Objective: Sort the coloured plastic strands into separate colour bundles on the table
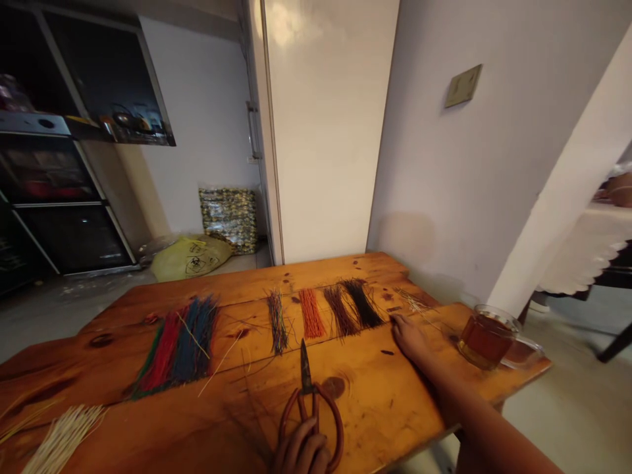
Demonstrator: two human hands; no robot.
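Dark-handled scissors lie at the table's front middle, blades together and pointing away. My left hand has its fingers closed over their handle. Farther right, my right hand is low at the table, fingers pressed together beside the black strand bundle; whatever they hold is too small to tell. Left of the black bundle lie brown, orange and mixed-colour bundles. Blue and red bundles, with a green edge, spread on the left.
Pale strands lie at the wooden table's front left. A glass mug of brown liquid stands near the right edge. Loose pale strands lie behind my right hand. A yellow bag sits on the floor beyond.
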